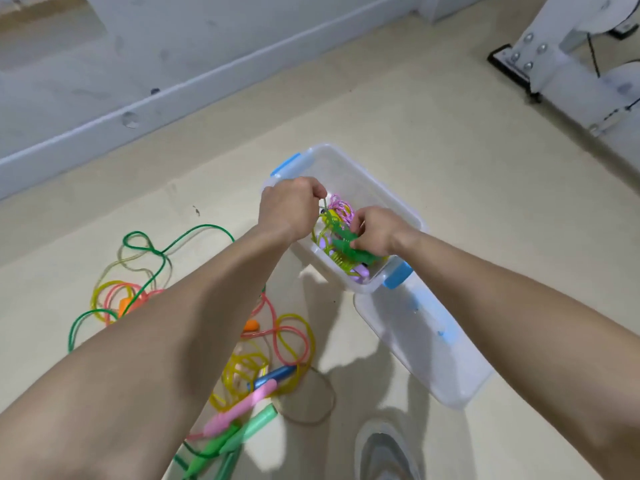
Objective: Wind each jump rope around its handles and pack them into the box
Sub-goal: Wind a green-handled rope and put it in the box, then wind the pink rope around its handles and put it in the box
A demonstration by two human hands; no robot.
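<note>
A clear plastic box (349,169) with blue latches stands on the floor. Inside lie wound ropes: a pink one (341,206), a yellow one (341,263) with purple handles, and a green wound rope (348,245) on top. My right hand (375,232) grips the green bundle over the box. My left hand (292,209) is curled at the box's left rim, pinching a thin cord end. Loose ropes lie tangled on the floor at the left: a green rope (152,249), yellow and pink loops (291,337), and blue, pink and green handles (242,410).
The box's clear lid (426,344) lies on the floor right of the box. A shoe (384,452) shows at the bottom. A white wall skirting (138,112) runs across the top left, and a white machine base (568,64) stands at the top right.
</note>
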